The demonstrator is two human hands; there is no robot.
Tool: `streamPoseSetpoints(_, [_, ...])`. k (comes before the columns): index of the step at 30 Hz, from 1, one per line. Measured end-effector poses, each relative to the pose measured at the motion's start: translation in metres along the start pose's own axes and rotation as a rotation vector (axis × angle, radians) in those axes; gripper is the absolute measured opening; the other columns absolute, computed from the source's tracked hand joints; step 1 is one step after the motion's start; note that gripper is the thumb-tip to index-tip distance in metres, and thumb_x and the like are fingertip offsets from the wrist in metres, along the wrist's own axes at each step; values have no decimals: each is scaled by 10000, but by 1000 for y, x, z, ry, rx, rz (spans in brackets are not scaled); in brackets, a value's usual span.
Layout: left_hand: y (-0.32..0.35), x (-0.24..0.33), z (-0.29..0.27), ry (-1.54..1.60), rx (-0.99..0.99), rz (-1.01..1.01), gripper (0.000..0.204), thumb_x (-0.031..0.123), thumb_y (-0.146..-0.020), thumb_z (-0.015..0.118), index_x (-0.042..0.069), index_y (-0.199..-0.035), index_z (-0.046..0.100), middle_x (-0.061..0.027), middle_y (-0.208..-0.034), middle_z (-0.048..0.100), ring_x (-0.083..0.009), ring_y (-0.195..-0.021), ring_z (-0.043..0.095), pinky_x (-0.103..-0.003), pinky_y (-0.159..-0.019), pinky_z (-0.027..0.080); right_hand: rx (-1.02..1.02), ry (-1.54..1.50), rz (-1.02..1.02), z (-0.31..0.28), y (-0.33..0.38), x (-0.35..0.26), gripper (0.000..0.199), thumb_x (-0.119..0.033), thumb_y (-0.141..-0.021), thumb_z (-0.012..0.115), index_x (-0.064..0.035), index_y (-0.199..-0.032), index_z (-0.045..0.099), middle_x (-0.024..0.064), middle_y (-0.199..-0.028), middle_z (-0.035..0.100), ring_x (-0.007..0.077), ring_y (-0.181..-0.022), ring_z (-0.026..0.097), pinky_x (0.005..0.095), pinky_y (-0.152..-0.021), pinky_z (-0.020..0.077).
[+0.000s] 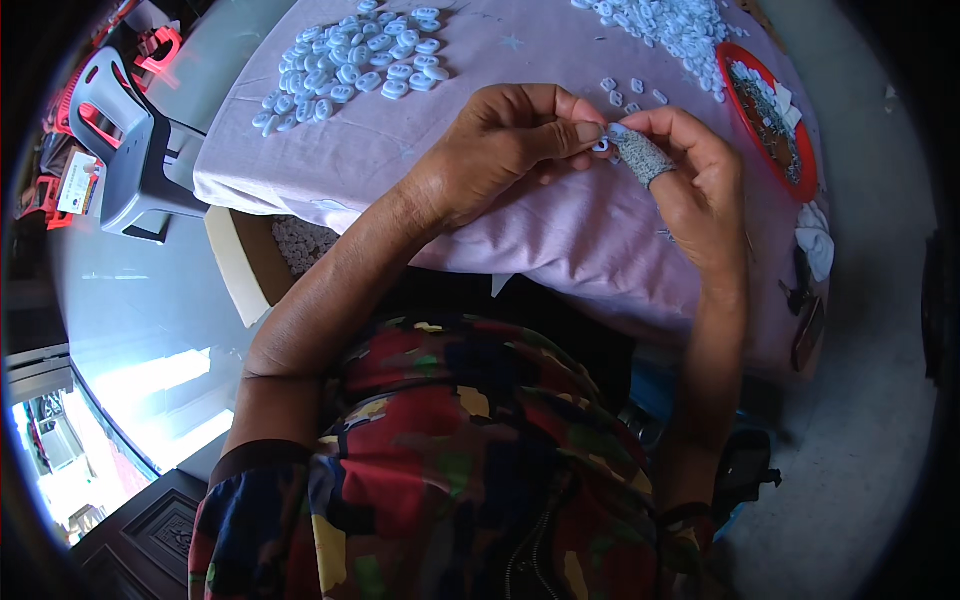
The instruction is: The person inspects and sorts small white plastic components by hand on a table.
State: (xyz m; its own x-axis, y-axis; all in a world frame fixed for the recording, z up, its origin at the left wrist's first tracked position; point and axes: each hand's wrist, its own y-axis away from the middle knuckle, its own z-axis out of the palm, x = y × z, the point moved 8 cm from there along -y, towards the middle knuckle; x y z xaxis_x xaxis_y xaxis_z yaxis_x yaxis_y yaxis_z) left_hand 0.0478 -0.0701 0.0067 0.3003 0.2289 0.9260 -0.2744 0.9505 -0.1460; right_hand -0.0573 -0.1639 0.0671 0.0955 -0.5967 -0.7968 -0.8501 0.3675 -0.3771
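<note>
Grey plastic shows first at the far left, where a stool point(120, 130) with red parts behind it stands on the pale floor, just beside the edge of a table draped in a lilac cloth point(480, 200). On the cloth's upper left lies a heap of small pale-blue plastic rings point(350, 65), loosely spread and well apart from the hands. Below the table's left edge, a cardboard box point(250, 270) holds more small pale pieces. Toward the middle, the left hand point(510, 140) reaches in from the lower left, its fingers curled narrow, thumb and forefinger pinched on a small pale-blue piece point(603, 143) held above the cloth between the two hands. The right hand point(700, 170) meets it from the other side; its forefinger wears a grey knitted finger cot point(640, 153), whose tip touches the same piece, with the thumb closing in above. Whether the right hand truly clamps the piece or only steadies it cannot be told. A few loose rings lie on the cloth just beyond the fingertips. Further right, a second, larger heap of pale-blue rings point(670, 30) spreads at the top edge, and next to it a red shallow tray point(800, 160) holding small greyish bits sits near the table's right rim.
</note>
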Motion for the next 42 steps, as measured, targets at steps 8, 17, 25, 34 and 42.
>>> streamPoseSetpoints(8, [2, 2, 1, -7, 15, 18, 180, 165, -956, 612, 22, -1059, 651, -18, -917, 662, -61, -832, 611, -178, -668, 457, -33, 121, -36, 3, 1, -8, 142, 0, -813, 662, 6, -955, 669, 53, -797, 674, 98, -745, 632, 236, -628, 492])
streamPoseSetpoints(17, [1, 0, -1, 7, 8, 2, 183, 160, -954, 613, 18, -1064, 645, -24, -921, 659, -64, -826, 608, -179, -651, 445, 57, 120, -125, 1, 4, -6, 236, 53, -811, 647, -10, -1036, 683, 63, -856, 685, 99, -764, 637, 231, -619, 499])
streamPoseSetpoints(25, [2, 1, -2, 60, 13, 6, 162, 138, -961, 598, 21, -1066, 635, -46, -947, 663, -74, -784, 590, -176, -612, 425, 11, -167, 248, 0, 10, 16, 330, 37, -858, 492, 30, -1160, 626, 67, -973, 671, 45, -752, 556, 168, -615, 445])
streamPoseSetpoints(34, [2, 1, 0, 77, 93, -10, 142, 119, -971, 573, -2, -1025, 623, -62, -901, 667, -80, -778, 612, -194, -703, 513, 83, -378, 392, 6, 24, 31, 307, 1, -898, 490, 15, -1181, 610, 89, -979, 681, 29, -677, 525, 137, -508, 364])
streamPoseSetpoints(42, [3, -2, -3, 33, 107, -20, 146, 119, -958, 599, 24, -1063, 635, -41, -969, 658, -93, -853, 638, -195, -717, 516, 121, -333, 305, 8, 26, 24, 267, 4, -888, 507, 7, -1130, 620, 79, -941, 673, 24, -634, 505, 138, -506, 352])
